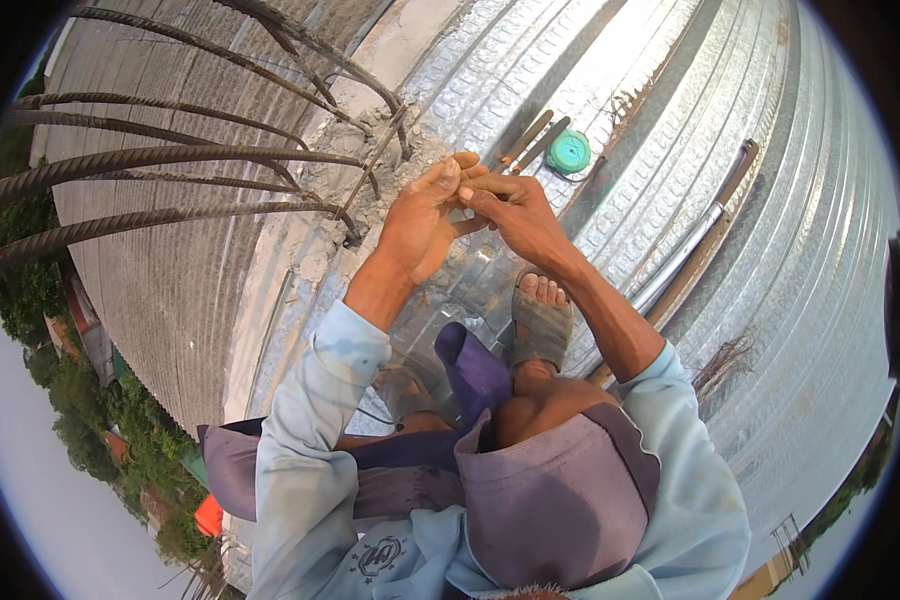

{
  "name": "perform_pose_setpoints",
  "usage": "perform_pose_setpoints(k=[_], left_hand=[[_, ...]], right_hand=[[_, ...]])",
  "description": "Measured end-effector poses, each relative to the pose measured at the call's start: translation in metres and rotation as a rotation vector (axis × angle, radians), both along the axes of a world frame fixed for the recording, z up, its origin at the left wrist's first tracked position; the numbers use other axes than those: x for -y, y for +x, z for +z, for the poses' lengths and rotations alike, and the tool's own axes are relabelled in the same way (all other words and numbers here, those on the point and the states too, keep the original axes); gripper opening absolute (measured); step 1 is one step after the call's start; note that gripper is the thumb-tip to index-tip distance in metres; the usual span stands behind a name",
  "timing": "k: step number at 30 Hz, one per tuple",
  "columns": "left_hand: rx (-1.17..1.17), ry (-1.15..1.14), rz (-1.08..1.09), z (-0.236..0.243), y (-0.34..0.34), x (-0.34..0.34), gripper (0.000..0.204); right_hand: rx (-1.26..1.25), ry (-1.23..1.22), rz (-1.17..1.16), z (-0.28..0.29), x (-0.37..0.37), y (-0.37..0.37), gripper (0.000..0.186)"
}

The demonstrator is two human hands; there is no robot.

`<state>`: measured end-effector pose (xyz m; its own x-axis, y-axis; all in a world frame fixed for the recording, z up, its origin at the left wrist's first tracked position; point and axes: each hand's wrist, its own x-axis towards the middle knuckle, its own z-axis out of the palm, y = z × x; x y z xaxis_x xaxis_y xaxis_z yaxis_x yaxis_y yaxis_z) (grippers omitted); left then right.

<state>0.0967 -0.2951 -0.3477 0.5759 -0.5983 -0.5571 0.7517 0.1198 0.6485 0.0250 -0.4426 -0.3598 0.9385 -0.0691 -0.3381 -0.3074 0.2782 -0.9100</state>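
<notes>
My left hand (420, 218) and my right hand (518, 213) meet in front of me, above the broken concrete and the metal sheet. Thumbs and fingertips are pinched together and touch each other. Whatever lies between them, if anything, is too small or hidden to make out. Just beyond my right hand lies a hand tool with two dark handles (542, 143), its far end partly covered by my fingers. Beside it rests a round green object (569, 152), flat like a lid or a reel. Left of my hands, a thin rod (372, 158) leans across the rebar.
Several thick rebars (160, 158) jut from rough concrete (315, 235) on the left. Ribbed metal decking (790, 300) spreads to the right, carrying a long metal bar (685, 265) and loose wire strands (725, 365). My sandalled foot (542, 325) stands below my hands. Trees show beyond the left edge.
</notes>
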Motion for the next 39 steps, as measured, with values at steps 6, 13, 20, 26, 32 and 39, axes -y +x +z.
perform_pose_setpoints(k=[6, 13, 20, 26, 32, 39], left_hand=[[0.012, -0.001, 0.046, -0.01, -0.006, -0.003, 0.048], [0.019, 0.134, 0.185, -0.014, -0.013, -0.016, 0.045], [0.102, 0.206, 0.121, -0.004, -0.011, -0.021, 0.043], [0.226, 0.199, 0.048, -0.015, -0.017, -0.025, 0.04], [0.562, 0.657, 0.021, -0.012, -0.022, -0.018, 0.026], [-0.007, 0.379, 0.517, -0.079, -0.013, -0.021, 0.023]], right_hand=[[-0.025, -0.212, -0.063, -0.021, -0.02, -0.002, 0.022], [-0.105, -0.08, -0.103, -0.015, -0.031, 0.002, 0.021], [-0.077, -0.128, -0.012, -0.025, -0.027, 0.003, 0.02], [-0.026, -0.286, 0.142, -0.011, -0.021, -0.002, 0.021], [0.244, -1.153, 0.223, -0.013, -0.036, -0.023, 0.02], [0.306, -1.004, 0.002, -0.065, -0.036, 0.002, 0.016]])
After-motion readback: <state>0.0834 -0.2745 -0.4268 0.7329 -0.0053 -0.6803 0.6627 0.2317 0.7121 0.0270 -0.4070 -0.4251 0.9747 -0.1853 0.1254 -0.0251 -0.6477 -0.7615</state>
